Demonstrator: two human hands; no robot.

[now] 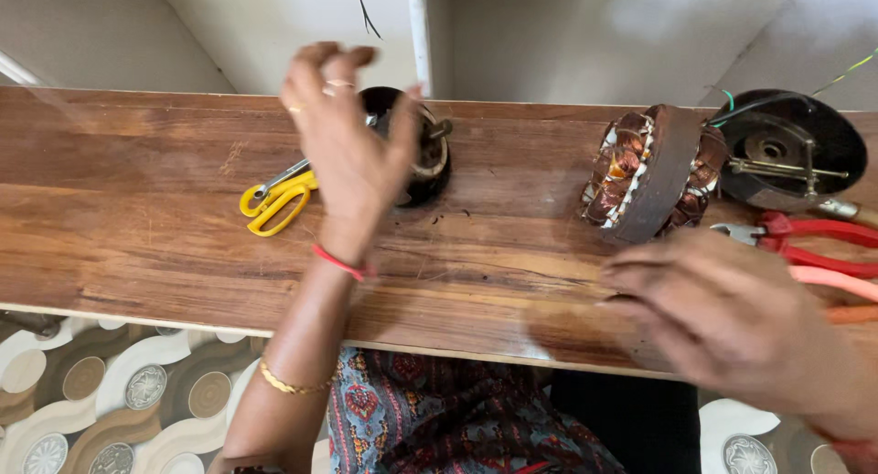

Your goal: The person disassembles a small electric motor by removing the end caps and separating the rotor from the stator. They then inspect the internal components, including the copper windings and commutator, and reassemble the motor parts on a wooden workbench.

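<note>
No packages, no labels, no signs, no screens anywhere in view

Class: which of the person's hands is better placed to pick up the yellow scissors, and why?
Left. The left hand is raised right beside the scissors, fingers spread. The right hand is at the bench's other end, near the copper-wound stator and red pliers.

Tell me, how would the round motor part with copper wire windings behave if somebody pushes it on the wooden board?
The copper-wound stator stands tilted on its rim, so a push would probably roll or topple it. Its thick metal ring and dense coils suggest it is heavy for its size. The exposed copper windings look easy to scratch or snag.
</note>
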